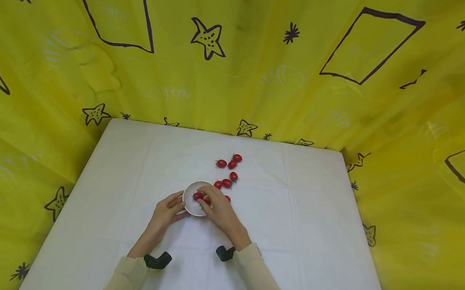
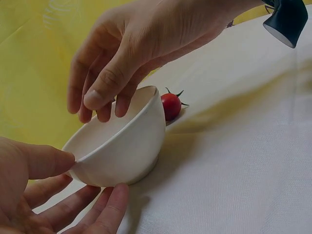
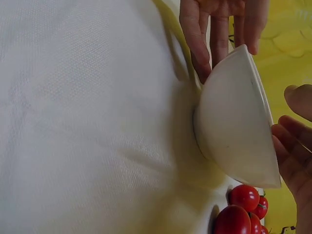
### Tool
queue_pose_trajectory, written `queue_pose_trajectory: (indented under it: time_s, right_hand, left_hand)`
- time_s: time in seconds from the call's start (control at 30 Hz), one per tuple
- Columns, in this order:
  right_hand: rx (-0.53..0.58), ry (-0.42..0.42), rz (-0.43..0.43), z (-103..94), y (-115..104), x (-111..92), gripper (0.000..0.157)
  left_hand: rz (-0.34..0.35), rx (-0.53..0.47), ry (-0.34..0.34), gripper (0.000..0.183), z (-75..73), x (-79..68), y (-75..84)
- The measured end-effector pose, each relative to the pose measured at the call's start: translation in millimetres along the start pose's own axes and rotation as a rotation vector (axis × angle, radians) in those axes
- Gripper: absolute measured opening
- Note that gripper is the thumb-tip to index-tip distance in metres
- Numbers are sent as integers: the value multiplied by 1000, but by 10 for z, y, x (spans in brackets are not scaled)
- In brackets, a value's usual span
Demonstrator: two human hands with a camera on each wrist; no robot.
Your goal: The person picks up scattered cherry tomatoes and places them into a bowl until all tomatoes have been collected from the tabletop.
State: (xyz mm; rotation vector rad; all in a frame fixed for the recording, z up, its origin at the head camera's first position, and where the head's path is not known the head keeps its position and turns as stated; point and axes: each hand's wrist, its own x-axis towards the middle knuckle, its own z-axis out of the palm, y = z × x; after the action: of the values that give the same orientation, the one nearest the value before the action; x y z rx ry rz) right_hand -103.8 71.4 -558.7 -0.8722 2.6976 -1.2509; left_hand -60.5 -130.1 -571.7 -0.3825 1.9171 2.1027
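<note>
A small white bowl [image 1: 190, 206] stands on the table with red cherry tomatoes [image 1: 198, 196] inside. My left hand [image 1: 167, 210] holds it from the left; in the left wrist view the thumb rests at the rim and the fingers support the side from below. Over the bowl's opening is my right hand [image 1: 220, 210], its fingertips dipping past the rim. In the right wrist view a gap shows between the right thumb [image 3: 300, 101] and fingers, with no tomato visible between them. The bowl's inside is hidden in both wrist views.
Several loose cherry tomatoes [image 1: 227, 183] lie on the white tablecloth [image 1: 312, 224] behind and to the right of the bowl. One tomato [image 2: 171, 106] sits close beside the bowl. A yellow patterned curtain [image 1: 237, 81] surrounds the table's back and sides.
</note>
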Motion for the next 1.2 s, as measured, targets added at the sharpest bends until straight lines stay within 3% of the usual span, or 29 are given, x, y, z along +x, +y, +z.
queue_pose_trajectory:
  time_s: [0.23,0.63,1.2]
  right_hand:
    - [23,93,2,-98,64,-50,33]
    - [35,257,-68,-248,232,-131,33]
    - [-22,241,107,-230,534,-355,41]
  left_hand:
    - [-12,6,-4,48,-7,13,-8]
    - [-18,22,-6,50,-11,-5,-6]
    - [-26,28,-7,50,-10,-19,26]
